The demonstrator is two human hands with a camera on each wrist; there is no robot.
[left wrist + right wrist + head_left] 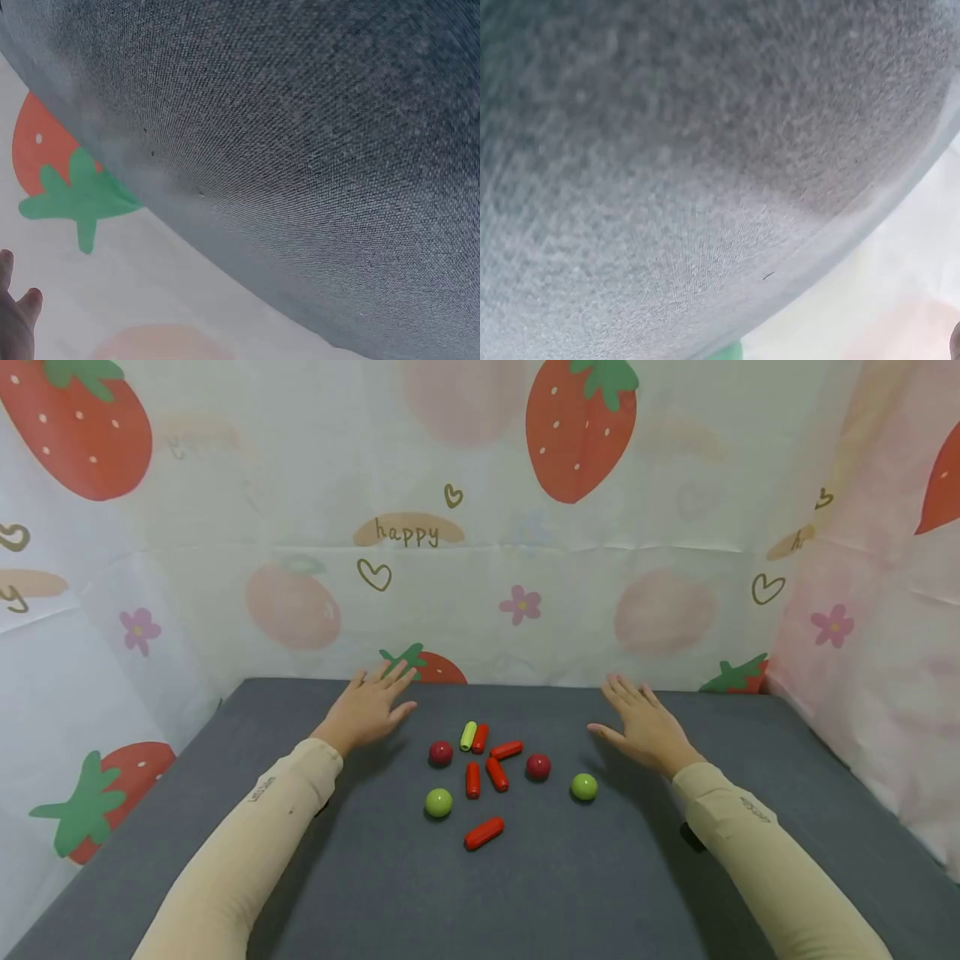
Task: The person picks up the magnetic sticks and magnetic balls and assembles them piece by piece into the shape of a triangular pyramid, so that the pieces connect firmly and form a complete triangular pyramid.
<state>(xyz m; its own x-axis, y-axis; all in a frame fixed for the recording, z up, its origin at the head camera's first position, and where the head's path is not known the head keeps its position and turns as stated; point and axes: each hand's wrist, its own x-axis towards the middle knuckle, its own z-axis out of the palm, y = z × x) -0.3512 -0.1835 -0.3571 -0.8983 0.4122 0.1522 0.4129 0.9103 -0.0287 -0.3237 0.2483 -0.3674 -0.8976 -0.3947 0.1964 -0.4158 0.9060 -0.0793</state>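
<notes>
Left hand [369,707] hovers left of the nearest red ball [441,753].

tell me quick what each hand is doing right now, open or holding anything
Left hand: open, fingers spread, holding nothing.
Right hand: open, thumb out to the side, holding nothing.

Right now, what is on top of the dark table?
Two red balls, two green balls, five red sticks and one yellow-green stick lie on the table. In the head view, the left sleeve and right sleeve cover parts of it; anything there is hidden.
</notes>
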